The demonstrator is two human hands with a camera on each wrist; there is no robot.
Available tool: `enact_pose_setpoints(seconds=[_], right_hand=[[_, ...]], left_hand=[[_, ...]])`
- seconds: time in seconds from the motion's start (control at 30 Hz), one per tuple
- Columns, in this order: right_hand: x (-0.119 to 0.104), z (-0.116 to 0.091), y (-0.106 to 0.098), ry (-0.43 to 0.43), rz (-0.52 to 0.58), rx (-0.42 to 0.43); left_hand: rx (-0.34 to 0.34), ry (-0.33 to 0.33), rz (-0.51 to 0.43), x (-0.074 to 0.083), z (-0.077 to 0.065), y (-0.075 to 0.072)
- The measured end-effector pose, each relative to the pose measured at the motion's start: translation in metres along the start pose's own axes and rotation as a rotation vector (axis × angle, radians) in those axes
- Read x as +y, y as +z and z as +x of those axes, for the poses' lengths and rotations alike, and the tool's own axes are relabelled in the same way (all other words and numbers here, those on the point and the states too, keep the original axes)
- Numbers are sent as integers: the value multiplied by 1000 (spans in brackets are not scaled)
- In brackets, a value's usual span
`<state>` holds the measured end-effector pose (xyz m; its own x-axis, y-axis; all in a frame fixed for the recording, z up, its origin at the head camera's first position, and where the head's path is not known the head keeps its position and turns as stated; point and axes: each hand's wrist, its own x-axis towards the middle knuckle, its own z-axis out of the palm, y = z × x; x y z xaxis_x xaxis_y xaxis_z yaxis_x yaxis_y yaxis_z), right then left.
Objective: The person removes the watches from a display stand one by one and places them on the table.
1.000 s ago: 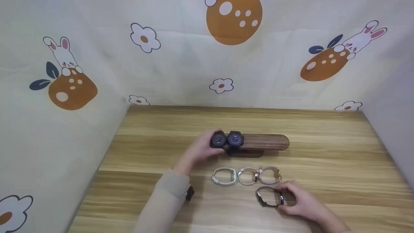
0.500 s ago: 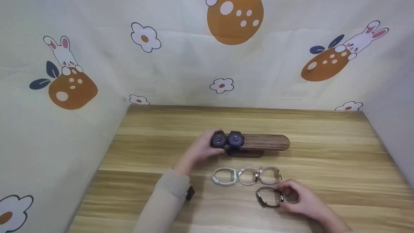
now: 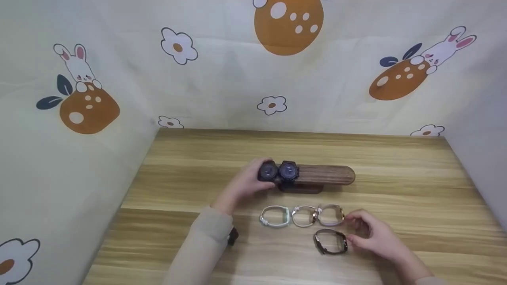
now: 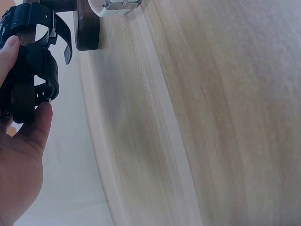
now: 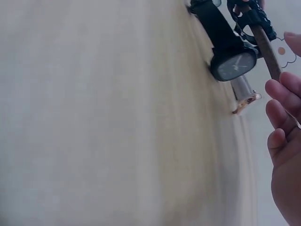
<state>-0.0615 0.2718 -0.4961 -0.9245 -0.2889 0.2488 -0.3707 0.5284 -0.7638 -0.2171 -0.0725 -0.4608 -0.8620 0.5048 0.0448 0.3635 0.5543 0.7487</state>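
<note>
My left hand (image 3: 249, 180) grips the left end of a dark wooden watch stand (image 3: 326, 175), thumb and fingers around a black watch (image 3: 268, 170) strapped there. A second black watch (image 3: 288, 170) sits beside it on the bar. The left wrist view shows the thumb (image 4: 43, 120) at the first watch's strap (image 4: 51, 77). My right hand (image 3: 376, 235) holds nothing; its fingers are loosely bent just right of a lilac-banded watch (image 3: 342, 214) and a dark-strapped watch (image 3: 344, 242) lying on the table. The right wrist view shows the dark watch's face (image 5: 236, 65) apart from the fingers.
Left of the lilac-banded watch lie a white-banded watch (image 3: 314, 217) and a mint watch (image 3: 286, 217) in a row. A small black object (image 3: 232, 236) shows beside the left sleeve (image 3: 202, 245). Patterned cloth (image 3: 222, 79) walls the wooden table (image 3: 190, 150) at back and sides.
My right hand has let go of the dark-strapped watch and moved slightly up and right, away from it. The left hand stays on the stand.
</note>
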Motion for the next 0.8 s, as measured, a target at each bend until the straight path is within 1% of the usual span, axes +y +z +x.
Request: enact_pose_setpoints(seconds=[0.1, 0.2, 0.3, 0.43, 0.57, 0.8], right_hand=[[-4, 4, -3, 17, -47, 27], [-6, 9, -4, 16, -92, 57], [-9, 17, -7, -13, -124, 70], [-12, 30, -13, -76, -170, 67], [-14, 43, -19, -114, -209, 82], [-13, 63, -23, -101, -276, 117]], left_hand=[[-1, 4, 4, 1, 0, -1], [-2, 14, 7, 2, 0, -1], [-2, 24, 1, 3, 1, -3], [-6, 14, -18, 4, 1, -4], [-13, 3, -29, 4, 1, -5], [-21, 18, -7, 2, 1, -4]])
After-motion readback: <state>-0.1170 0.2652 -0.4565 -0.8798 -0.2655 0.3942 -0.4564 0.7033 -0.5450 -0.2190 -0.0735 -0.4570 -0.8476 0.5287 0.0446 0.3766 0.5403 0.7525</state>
